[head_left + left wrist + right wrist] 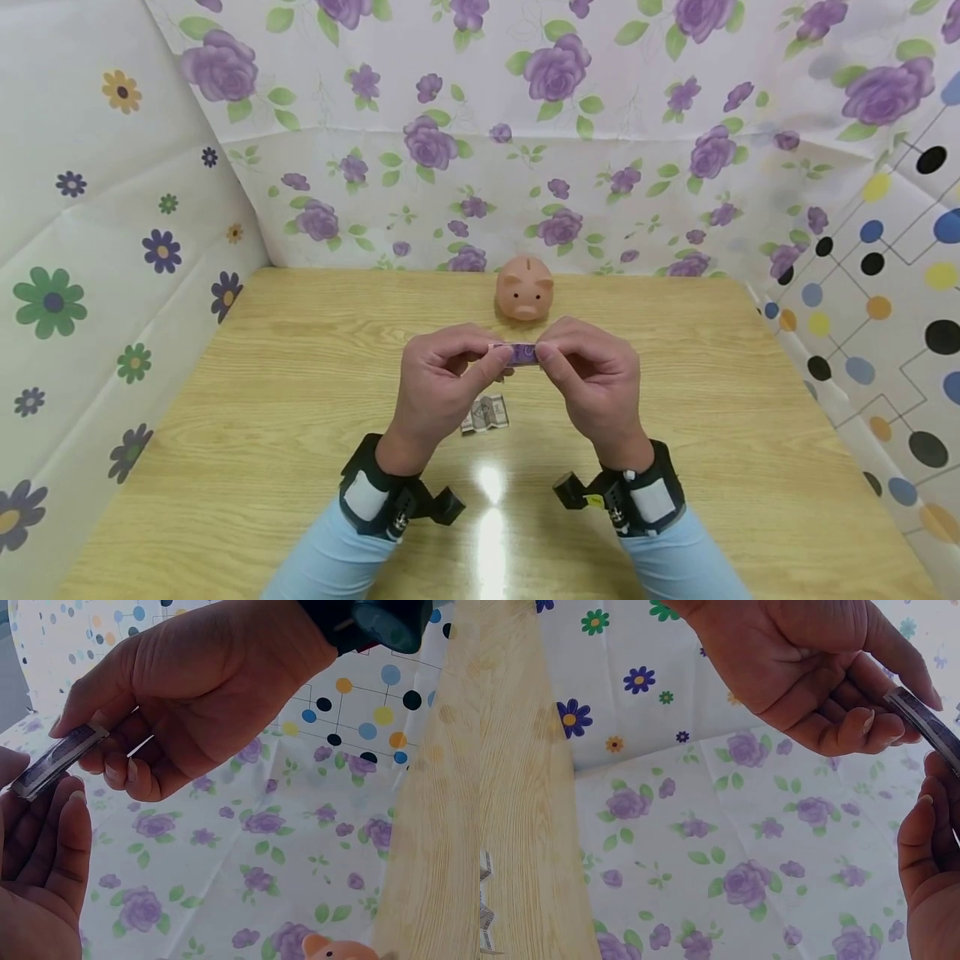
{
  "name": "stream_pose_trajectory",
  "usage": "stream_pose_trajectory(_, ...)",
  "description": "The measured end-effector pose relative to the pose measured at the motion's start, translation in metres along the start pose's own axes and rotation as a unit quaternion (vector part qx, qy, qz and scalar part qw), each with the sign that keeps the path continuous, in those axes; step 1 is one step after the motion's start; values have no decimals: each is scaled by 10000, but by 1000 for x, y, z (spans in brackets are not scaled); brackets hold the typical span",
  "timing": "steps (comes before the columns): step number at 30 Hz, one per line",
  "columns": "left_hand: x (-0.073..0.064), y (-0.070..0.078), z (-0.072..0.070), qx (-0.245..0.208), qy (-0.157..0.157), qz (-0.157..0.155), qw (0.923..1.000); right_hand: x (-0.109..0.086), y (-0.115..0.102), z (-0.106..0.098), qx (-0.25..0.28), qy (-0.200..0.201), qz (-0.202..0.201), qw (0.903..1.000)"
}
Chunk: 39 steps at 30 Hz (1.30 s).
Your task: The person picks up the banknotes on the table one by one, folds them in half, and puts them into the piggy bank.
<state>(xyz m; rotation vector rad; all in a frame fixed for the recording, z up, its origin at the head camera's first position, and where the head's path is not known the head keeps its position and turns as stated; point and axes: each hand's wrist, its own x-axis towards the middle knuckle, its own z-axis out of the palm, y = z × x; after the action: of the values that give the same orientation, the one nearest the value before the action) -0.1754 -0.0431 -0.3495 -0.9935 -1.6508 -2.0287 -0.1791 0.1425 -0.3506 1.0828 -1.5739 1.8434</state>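
Both hands hold a small purple banknote [524,355], folded into a narrow strip, above the table in the head view. My left hand [441,375] pinches one end between thumb and fingers. The other end is pinched by my right hand [602,383], thumb on the near side. In the left wrist view the strip [58,761] shows pale edges and looks several layers thick. A greyish creased note [486,414] with zigzag folds lies on the table just below the hands.
A pink piggy bank [525,289] stands behind the hands, its slot on top, near the back edge of the wooden table [315,358]. Behind it hangs a cloth [510,175] with purple flowers. Patterned sheets line both sides.
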Motion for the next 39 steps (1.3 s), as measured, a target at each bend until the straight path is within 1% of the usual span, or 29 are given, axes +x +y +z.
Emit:
stream_pose_trajectory(3,0,0,0,-119,-36,-30,9999,0,0,1,78,-2,8,10000)
stream_pose_trajectory(7,0,-1,0,-162,-121,-4,9998,0,0,3,167,-47,17,9998)
stream_pose_trajectory(13,0,-3,1,-94,-248,64,9996,0,-1,3,144,-91,2,9999)
stream_pose_trajectory(17,0,-3,2,-62,-374,66,9993,0,-2,4,165,-137,-25,9998)
stream_pose_trajectory(21,0,-1,2,63,-438,149,9989,0,-1,4,203,-218,-30,9996)
stream_pose_trajectory(28,1,0,3,296,-478,393,9976,-1,-2,5,38,-296,-40,9995)
stream_pose_trajectory(34,1,-2,4,259,-419,605,9970,0,-2,4,-21,-360,-72,9993)
stream_pose_trajectory(36,1,-4,5,245,-387,621,9970,0,-1,4,-12,-309,-52,9995)
stream_pose_trajectory(39,1,-5,4,130,-389,545,9977,-1,0,3,-20,-197,27,9998)
